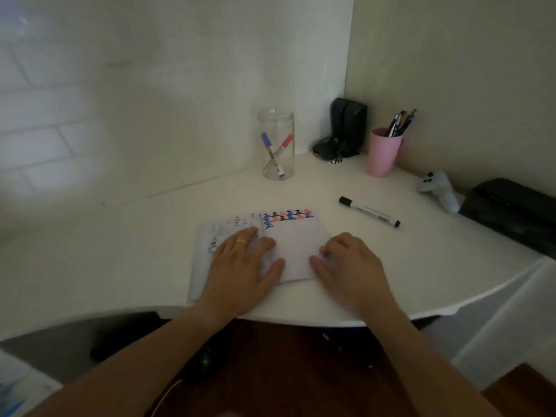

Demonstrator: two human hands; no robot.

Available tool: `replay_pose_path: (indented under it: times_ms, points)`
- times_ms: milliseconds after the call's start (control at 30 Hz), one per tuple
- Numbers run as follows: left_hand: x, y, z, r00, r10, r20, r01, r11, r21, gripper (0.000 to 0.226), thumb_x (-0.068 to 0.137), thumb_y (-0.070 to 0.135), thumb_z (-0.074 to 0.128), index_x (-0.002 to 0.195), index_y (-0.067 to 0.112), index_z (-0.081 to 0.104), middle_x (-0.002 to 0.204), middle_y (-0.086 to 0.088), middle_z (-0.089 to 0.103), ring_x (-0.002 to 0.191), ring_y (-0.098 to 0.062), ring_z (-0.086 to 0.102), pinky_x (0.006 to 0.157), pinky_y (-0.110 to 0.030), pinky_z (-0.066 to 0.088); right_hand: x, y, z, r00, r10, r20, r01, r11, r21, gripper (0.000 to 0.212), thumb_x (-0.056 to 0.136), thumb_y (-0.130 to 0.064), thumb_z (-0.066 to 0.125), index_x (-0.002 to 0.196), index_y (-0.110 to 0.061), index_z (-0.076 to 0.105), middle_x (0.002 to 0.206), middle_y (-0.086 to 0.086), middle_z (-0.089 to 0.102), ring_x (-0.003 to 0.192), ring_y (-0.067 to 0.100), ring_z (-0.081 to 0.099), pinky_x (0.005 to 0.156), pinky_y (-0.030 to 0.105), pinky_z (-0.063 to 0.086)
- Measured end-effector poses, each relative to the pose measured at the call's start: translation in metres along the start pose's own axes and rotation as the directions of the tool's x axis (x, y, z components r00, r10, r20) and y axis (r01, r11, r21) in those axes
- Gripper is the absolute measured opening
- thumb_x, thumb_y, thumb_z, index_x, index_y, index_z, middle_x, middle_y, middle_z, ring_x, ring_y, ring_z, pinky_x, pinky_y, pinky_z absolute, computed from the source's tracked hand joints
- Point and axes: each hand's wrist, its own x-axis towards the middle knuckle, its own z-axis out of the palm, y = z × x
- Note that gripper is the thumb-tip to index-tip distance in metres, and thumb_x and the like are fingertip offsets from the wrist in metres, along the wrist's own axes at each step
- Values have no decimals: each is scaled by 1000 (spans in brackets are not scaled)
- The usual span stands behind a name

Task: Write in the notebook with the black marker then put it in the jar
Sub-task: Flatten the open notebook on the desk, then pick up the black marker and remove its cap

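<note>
Hands lie flat on the open notebook (296, 245): the left hand (240, 266), with a yellow ring (241, 241), spreads over the left page, and the right hand (349, 263) rests at the right page's edge, both with fingers extended and holding nothing. The black marker (369, 211), capped, lies on the white bench (120, 251) to the far right. Farther back stands the clear jar (276, 144) holding a blue marker (272, 153) and a red marker (281, 147).

Home study corner: white desk (361, 266), pink pen cup (383, 155).
</note>
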Motion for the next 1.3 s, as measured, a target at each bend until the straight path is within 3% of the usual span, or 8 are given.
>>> replay_pose_path:
  times_ms: [200, 300, 467, 700, 800, 1000, 1167, 1300]
  points:
    - [-20, 9, -12, 1000, -15, 23, 15, 1000, 7, 51, 92, 58, 37, 122, 27, 64, 136, -10, 59, 123, -31, 57, 102, -43, 44, -22, -14, -16, 998, 63, 8, -63, 996, 57, 34, 93, -42, 58, 101, -11, 69, 109, 7, 60, 100, 27, 62, 83, 35, 51]
    - [-28, 11, -15, 991, -52, 127, 54, 999, -9, 53, 95, 63, 33, 139, 37, 51, 155, -8, 43, 142, -31, 39, 119, -50, 26, -32, -14, -13, 1000, 17, 6, -18, 994, 103, 38, 95, -42, 51, 113, -11, 65, 116, 7, 58, 103, 27, 60, 91, 39, 53]
    - [-30, 10, -18, 960, -83, 267, 86, 996, -1, 63, 92, 73, 24, 151, 49, 26, 169, -2, 15, 156, -28, 7, 122, -57, 4, -40, -17, -17, 1000, -9, 27, 6, 993, 120, 35, 100, -36, 50, 128, -19, 62, 130, 8, 53, 115, 28, 58, 97, 36, 49]
    - [-12, 11, -32, 906, -83, 415, 66, 996, 54, 67, 86, 81, 25, 148, 54, 26, 168, -5, 14, 153, -33, 11, 120, -60, 13, -9, -6, -17, 996, 22, 86, -30, 995, 94, 31, 97, -38, 55, 121, -24, 66, 125, 5, 55, 117, 25, 56, 92, 33, 45]
    - [5, 3, -40, 897, -39, 441, 7, 997, 74, 58, 88, 77, 26, 143, 57, 32, 164, -8, 20, 149, -33, 19, 118, -59, 18, 20, 9, -21, 998, 64, -3, -64, 997, 45, 35, 98, -33, 56, 130, -21, 63, 136, 10, 54, 127, 30, 52, 99, 38, 45]
    - [21, -5, -23, 855, -27, 518, 1, 999, 50, 75, 79, 89, 28, 147, 63, 10, 169, -10, -10, 155, -39, -7, 121, -61, 2, 72, 41, -15, 964, 264, 9, -263, 960, -93, 51, 103, -33, 44, 153, -25, 37, 157, 18, 38, 147, 38, 30, 114, 49, 34]
    - [47, -11, -20, 867, -32, 497, -2, 998, 69, 84, 69, 94, 36, 144, 60, 22, 168, -10, 9, 152, -35, 10, 118, -60, 14, 94, 49, 3, 960, 265, -88, -279, 928, -247, 42, 100, -21, 45, 141, -16, 51, 128, 16, 60, 116, 36, 55, 95, 44, 44]
    - [74, -29, -17, 920, -53, 389, 38, 998, 44, 89, 67, 91, 46, 145, 49, 32, 160, -2, 33, 145, -28, 28, 113, -52, 25, 105, 29, 12, 957, 156, -245, -187, 976, -108, 28, 97, -13, 55, 124, -14, 63, 114, 12, 64, 99, 33, 61, 83, 45, 51]
